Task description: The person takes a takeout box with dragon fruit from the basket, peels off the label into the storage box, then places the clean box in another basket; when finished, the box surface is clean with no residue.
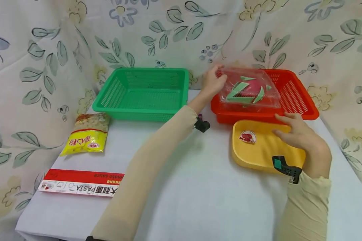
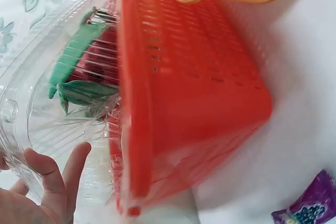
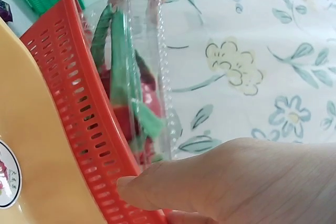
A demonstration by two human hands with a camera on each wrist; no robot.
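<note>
My left hand (image 1: 213, 82) grips the left edge of a clear plastic box (image 1: 229, 100), with thumb and fingers on its rim. Inside the box lies a dragon fruit (image 1: 254, 87), pink with green scales. The box sits tilted over the left part of a red basket (image 1: 301, 100), as the left wrist view also shows. At the basket's front rim is my right hand (image 1: 304, 134), its fingers spread and fairly straight. Its thumb (image 3: 152, 184) lies along the basket's slotted front wall in the right wrist view. Below that hand stands a yellow tray (image 1: 263, 152) with a round fruit sticker (image 1: 247, 137).
A green basket (image 1: 157, 115) stands at the back left. Before it lie a yellow noodle or pasta bag (image 1: 88, 134) and a red-and-white pasta box (image 1: 78, 182). A small purple packet (image 2: 310, 205) lies near the red basket. A floral curtain (image 1: 169, 30) hangs behind.
</note>
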